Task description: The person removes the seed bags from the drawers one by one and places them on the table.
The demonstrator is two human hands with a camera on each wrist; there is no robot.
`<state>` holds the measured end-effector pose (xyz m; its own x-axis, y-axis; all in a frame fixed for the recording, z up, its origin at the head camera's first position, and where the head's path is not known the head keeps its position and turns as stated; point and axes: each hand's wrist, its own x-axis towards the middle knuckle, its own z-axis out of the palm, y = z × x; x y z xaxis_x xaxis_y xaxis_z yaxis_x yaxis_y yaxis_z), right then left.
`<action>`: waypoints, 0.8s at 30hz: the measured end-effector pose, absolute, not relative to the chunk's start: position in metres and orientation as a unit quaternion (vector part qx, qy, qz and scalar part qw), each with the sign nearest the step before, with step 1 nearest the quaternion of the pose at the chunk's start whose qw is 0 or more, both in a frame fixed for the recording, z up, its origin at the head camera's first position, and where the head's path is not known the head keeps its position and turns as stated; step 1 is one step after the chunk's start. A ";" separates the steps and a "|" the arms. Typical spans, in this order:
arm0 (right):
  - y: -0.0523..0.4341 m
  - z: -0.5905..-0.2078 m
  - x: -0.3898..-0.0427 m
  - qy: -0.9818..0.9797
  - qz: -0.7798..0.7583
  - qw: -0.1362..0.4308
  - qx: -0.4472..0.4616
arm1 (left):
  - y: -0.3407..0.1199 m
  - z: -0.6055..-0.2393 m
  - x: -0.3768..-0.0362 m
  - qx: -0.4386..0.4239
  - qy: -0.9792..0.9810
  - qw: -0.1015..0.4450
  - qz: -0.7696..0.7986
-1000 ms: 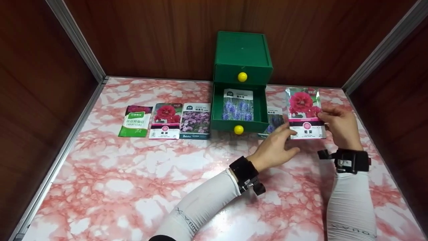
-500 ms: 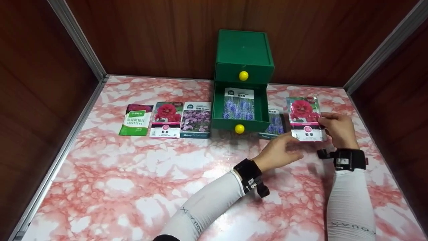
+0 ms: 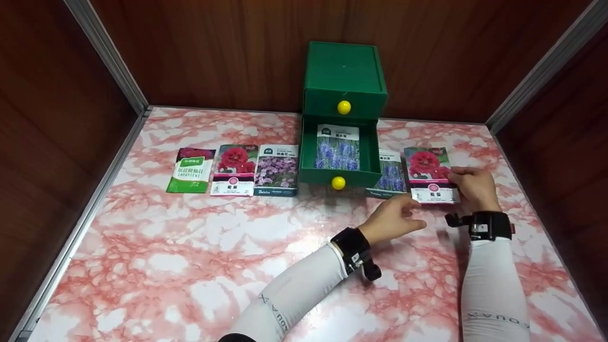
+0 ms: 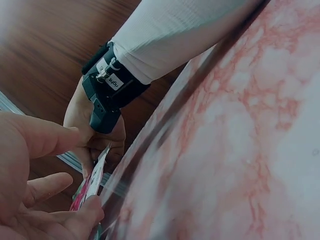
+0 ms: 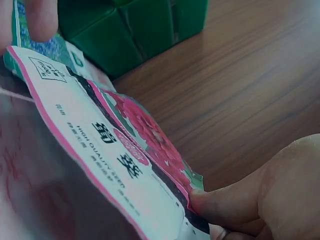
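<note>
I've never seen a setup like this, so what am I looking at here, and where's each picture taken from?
There is no robot: a person works bare-handed. The wide picture looks forward and down from the head; the close-ups come from cameras on the black wrist bands. On the marbled table stands a green cabinet with yellow knobs; its open lower drawer holds a blue-flower packet. To the left lie a green-and-white packet, a red-flower packet and a purple-flower packet; a second blue-flower packet lies to the right. The right hand pinches a matching red packet by its edge; the left hand is at its lower left corner, though contact is unclear.
</note>
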<state>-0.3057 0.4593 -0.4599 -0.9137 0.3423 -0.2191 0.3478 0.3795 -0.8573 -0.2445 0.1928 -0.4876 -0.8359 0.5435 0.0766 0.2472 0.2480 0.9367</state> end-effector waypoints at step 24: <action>0.453 -0.478 -0.310 0.859 -0.462 -0.023 0.219 | 0.191 -0.494 -0.242 0.258 0.775 0.145 0.558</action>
<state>-0.3100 0.4534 -0.4782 -0.9028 0.3983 -0.1623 0.3551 0.4775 -0.8037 -0.2420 0.1905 -0.4936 -0.8250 0.5614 0.0640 0.2386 0.2436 0.9401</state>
